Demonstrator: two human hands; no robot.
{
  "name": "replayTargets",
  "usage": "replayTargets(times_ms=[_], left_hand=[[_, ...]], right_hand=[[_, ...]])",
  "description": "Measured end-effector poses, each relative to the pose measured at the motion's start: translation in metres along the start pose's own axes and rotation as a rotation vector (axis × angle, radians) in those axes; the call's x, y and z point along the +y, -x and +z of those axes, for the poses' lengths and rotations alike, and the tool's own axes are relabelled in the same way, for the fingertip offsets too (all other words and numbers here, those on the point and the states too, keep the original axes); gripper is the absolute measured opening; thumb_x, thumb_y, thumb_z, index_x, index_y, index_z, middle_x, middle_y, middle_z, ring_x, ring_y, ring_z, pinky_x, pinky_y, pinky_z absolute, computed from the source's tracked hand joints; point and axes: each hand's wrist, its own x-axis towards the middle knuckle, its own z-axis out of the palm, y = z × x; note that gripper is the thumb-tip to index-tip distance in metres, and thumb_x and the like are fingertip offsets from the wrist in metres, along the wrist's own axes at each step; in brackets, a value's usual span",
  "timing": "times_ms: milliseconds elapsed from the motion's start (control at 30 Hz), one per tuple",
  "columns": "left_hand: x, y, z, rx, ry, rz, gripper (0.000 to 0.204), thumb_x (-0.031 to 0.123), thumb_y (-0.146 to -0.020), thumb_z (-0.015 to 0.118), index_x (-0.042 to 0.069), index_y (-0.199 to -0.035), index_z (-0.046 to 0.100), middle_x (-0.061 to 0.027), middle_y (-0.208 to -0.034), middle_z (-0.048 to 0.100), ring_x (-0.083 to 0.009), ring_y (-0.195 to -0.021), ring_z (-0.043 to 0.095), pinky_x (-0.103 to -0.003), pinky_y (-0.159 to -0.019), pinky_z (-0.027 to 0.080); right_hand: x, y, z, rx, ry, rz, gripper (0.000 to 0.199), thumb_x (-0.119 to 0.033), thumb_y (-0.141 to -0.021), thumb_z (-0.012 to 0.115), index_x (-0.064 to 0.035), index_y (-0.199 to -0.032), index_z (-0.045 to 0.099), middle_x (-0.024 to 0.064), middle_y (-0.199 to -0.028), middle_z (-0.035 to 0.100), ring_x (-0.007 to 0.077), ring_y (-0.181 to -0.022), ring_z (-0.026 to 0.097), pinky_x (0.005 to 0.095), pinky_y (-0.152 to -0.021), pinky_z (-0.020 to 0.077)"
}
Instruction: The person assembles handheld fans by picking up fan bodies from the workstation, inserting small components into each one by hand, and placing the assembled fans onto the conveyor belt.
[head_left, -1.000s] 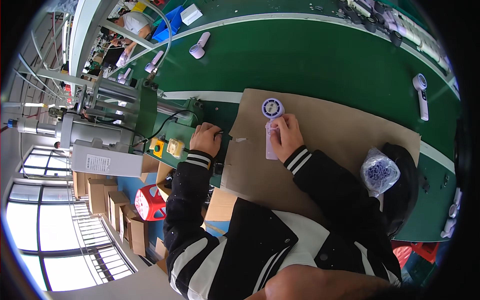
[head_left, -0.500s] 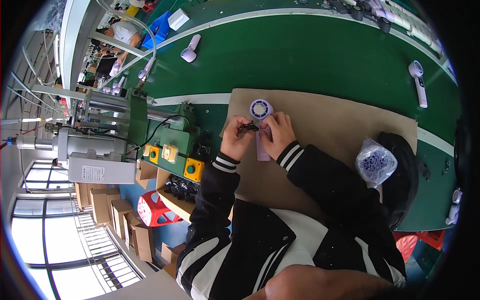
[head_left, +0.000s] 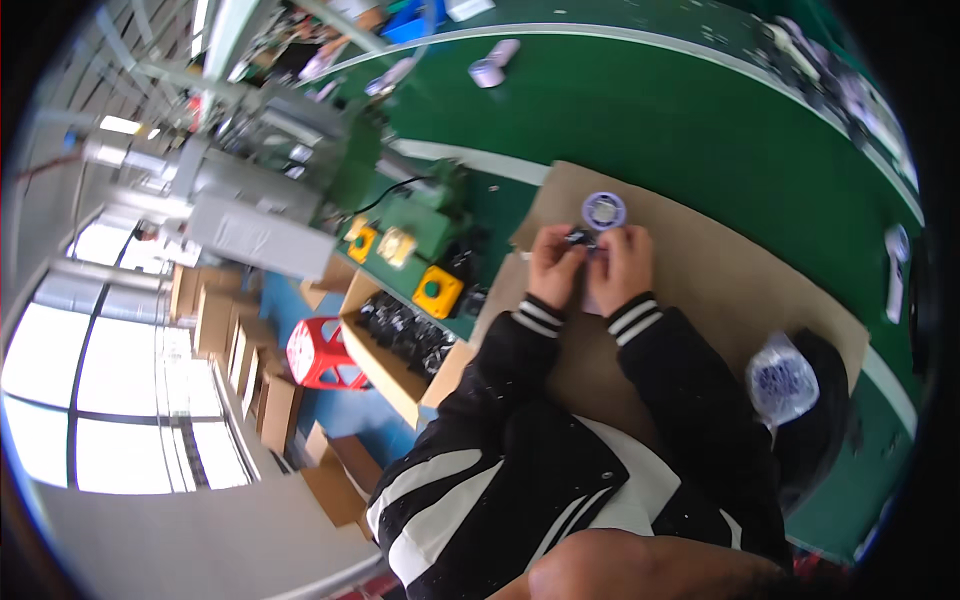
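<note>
Two dark sleeves (head_left: 665,355) with white-striped cuffs are reaching over the near edge of a green table (head_left: 720,130), where a lavender handheld fan (head_left: 604,210) is lying face up on a brown sheet (head_left: 720,290). The left hand (head_left: 553,265) is pinching a small black part (head_left: 578,238) between its fingertips, just beside the fan's neck. The right hand (head_left: 624,265) is bending its fingers over the fan's handle and covering much of it; whether they are clamping it, one cannot tell. Near the sheet's right edge, a clear bag of purple pieces (head_left: 783,385) is sitting beside a black pouch (head_left: 815,430).

Toward the table's left end, a green-and-gray machine (head_left: 415,225) is standing with a yellow button box (head_left: 437,292) at its near side. Just off the table's near left edge, a cardboard box (head_left: 385,372) is holding black pieces (head_left: 410,335), and a red stool (head_left: 325,353) is standing close by. Farther back, another lavender fan (head_left: 495,65) is lying near the table's far edge, with a third fan (head_left: 895,275) resting toward its right end.
</note>
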Motion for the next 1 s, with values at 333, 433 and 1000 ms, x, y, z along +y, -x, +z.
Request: replayTargets(times_ms=[333,433,1000], left_hand=[[0.019,-0.006,0.031,-0.083,-0.087,0.086,0.033,-0.007,-0.084,0.052,0.005,-0.116,0.054,-0.0032,-0.086,0.056,-0.0104,-0.073,0.051,-0.022,-0.069,0.044],[0.028,-0.009,0.038,-0.095,-0.098,0.121,0.034,-0.006,-0.084,0.052,0.005,-0.116,0.055,-0.0025,-0.085,0.055,-0.0099,-0.072,0.05,-0.021,-0.069,0.043],[0.04,-0.021,0.041,-0.276,-0.113,0.185,0.03,-0.007,-0.083,0.057,0.005,-0.11,0.061,-0.0036,-0.084,0.059,-0.01,-0.072,0.051,-0.02,-0.066,0.043]], right_hand=[[0.039,-0.008,-0.011,-0.145,-0.137,0.072,0.02,-0.001,-0.074,0.058,-0.008,-0.091,0.052,0.0099,-0.093,0.05,0.0252,-0.078,0.049,0.0333,-0.07,0.041],[0.036,-0.007,-0.013,-0.163,-0.145,0.116,0.018,-0.002,-0.076,0.059,-0.0079,-0.092,0.052,0.0092,-0.093,0.05,0.0235,-0.077,0.048,0.032,-0.069,0.0409],[0.022,-0.039,-0.05,-0.247,-0.294,0.197,0.006,-0.011,-0.083,0.061,-0.0051,-0.084,0.058,0.003,-0.067,0.058,0.0172,-0.056,0.05,0.0291,-0.054,0.0416]])
